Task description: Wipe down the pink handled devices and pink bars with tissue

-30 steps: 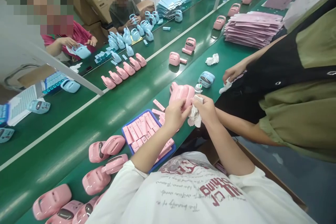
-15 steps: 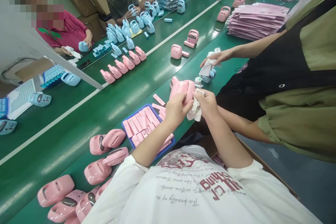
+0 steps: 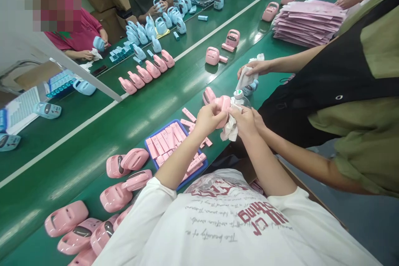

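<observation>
My left hand [image 3: 210, 118] is closed round a glossy pink plastic device [image 3: 223, 106] with a loop handle, held above the near side of the green bench. Pressed against the device's right side, my right hand [image 3: 245, 121] grips a crumpled white wipe [image 3: 230, 128] that hangs below the fingers. Part of the device is hidden by my fingers. Just behind it stands another pink device [image 3: 208, 95] with a dark window. A clear bottle [image 3: 239, 94] with a white and green cap is close beyond my right hand.
A blue tray [image 3: 149, 149] of pink sticks lies left of my forearms, with loose sticks beside it. Several pink devices [image 3: 67, 218] cover the near left. A co-worker's hand [image 3: 257, 67] with a wipe is at right, by a pink stack [image 3: 308, 23]. Others handle blue devices opposite.
The pink device has turned in my hands and shows a narrower side. More of the bottle is visible, and the co-worker's lower hand has moved up behind it.
</observation>
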Demonstrator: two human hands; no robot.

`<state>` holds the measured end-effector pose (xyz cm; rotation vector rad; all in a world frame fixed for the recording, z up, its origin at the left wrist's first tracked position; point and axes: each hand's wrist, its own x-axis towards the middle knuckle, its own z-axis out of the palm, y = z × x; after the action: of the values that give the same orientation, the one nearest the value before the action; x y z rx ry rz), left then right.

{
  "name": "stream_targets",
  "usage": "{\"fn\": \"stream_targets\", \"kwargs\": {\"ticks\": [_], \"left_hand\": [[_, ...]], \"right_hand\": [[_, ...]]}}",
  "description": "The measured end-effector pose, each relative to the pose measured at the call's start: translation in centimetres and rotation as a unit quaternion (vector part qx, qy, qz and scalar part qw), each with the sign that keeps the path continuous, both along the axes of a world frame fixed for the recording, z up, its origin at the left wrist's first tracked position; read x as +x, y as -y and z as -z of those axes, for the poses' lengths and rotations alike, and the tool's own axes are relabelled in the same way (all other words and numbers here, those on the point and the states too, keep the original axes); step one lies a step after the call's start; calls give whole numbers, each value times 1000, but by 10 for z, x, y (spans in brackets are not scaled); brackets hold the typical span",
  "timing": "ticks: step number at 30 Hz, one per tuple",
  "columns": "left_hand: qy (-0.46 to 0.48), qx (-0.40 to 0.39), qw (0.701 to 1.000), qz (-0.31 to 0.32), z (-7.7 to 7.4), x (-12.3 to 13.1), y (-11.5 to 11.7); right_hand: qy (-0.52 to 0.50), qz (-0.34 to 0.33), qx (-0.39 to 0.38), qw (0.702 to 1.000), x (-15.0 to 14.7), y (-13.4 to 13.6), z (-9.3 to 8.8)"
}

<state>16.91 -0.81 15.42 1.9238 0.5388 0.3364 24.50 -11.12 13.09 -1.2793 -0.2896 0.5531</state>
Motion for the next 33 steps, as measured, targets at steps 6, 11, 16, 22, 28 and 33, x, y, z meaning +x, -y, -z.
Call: {"fn": "stream_targets", "kwargs": {"ticks": [6, 11, 16, 22, 28, 33], "left_hand": [[-14, 4, 1000, 11, -3, -2, -4], [-8, -33, 999, 19, -4, -8, -5], [-4, -147, 988, 36, -3, -14, -6], [24, -189, 980, 51, 5, -20, -7], [42, -202, 978, 40, 11, -24, -5], [45, -220, 974, 30, 12, -28, -5]], "right_hand": [[61, -9, -22, 998, -3, 3, 10], [115, -24, -32, 993, -6, 8, 14], [186, -35, -56, 980, -11, 12, 8], [233, -43, -74, 969, -17, 15, -2], [248, -51, -91, 963, -22, 15, -5], [237, -58, -99, 965, -27, 14, -5]]}}
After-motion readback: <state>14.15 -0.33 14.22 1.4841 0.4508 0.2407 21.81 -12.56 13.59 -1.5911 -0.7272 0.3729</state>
